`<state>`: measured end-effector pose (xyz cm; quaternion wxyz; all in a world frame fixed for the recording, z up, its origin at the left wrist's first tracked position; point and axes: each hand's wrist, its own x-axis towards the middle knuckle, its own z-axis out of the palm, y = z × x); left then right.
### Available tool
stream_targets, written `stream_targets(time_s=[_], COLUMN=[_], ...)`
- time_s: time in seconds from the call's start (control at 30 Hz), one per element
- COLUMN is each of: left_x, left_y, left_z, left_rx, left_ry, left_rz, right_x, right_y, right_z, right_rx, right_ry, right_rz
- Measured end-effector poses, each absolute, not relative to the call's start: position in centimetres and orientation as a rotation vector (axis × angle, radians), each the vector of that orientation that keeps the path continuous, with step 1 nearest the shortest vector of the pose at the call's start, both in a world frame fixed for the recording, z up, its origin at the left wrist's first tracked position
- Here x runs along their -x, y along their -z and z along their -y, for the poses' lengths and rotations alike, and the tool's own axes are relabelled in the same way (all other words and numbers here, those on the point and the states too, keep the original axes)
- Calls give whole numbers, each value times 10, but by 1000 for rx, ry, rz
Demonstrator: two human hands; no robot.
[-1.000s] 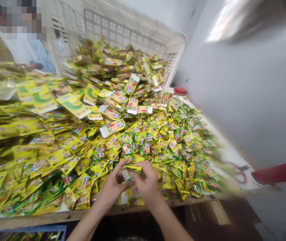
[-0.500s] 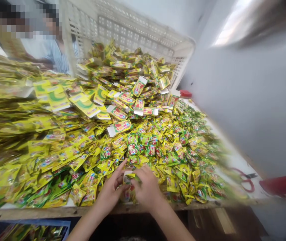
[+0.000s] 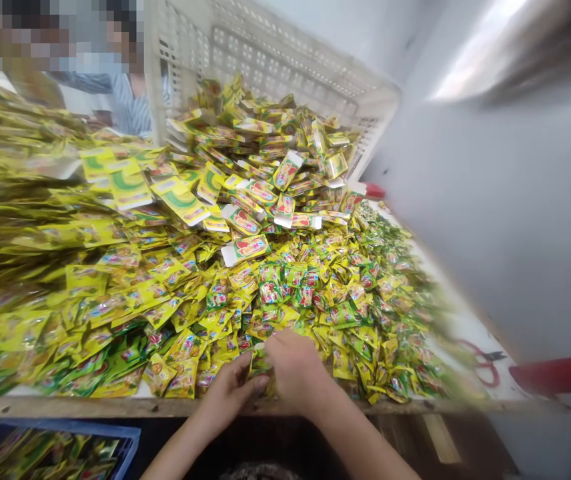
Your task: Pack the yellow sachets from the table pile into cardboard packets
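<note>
Just above the table's front edge, my left hand (image 3: 230, 392) holds a small yellow-green carton (image 3: 259, 365) between thumb and fingers; a bit of its white flap shows. My right hand (image 3: 296, 368) is closed at the carton's top and right side, its back towards me. It hides whatever its fingers pinch. Beyond both hands spreads a deep heap of small yellow and green sachets (image 3: 343, 313). Flat printed cartons with white end flaps, one being a carton (image 3: 251, 247) with a fruit picture, lie on the heap.
A white plastic basket (image 3: 388, 100) lies tipped at the back, spilling cartons. Red-handled scissors (image 3: 488, 363) and a red tube-like object (image 3: 560, 375) are at right. Below the wooden edge (image 3: 85, 407), a blue crate (image 3: 133, 443) holds packets. A person in a striped sleeve (image 3: 133, 107) is back left.
My right hand has closed from loosely bent fingers into a tighter grip over the carton's top. My left forefinger, raised before, has bent down around the carton. The view has shifted slightly.
</note>
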<state>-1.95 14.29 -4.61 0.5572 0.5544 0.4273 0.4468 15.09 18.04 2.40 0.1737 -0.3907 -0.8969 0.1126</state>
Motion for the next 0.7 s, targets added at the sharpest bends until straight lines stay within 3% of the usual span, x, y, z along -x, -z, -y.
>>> stream_targets(time_s=[0.2,0.4,0.63,0.7], left_x=[18,22,28,27], left_y=[45,48,37,30], left_z=[-143,-136,-128,-131], left_rx=[-1309,-1225,-1037,-1073], left_ry=[-1013,-1033,-984,-936], left_rz=[-1106,-1166,-1228,-1174], right_x=[-155,-160,-159,-153], right_y=[-9,4,36,41], right_z=[-181,-172,-160,-162], right_rx=[1036,1022,1122,1089], right_ry=[-369,-676,-1679,-1810], right_rz=[2463,2067,1107,997])
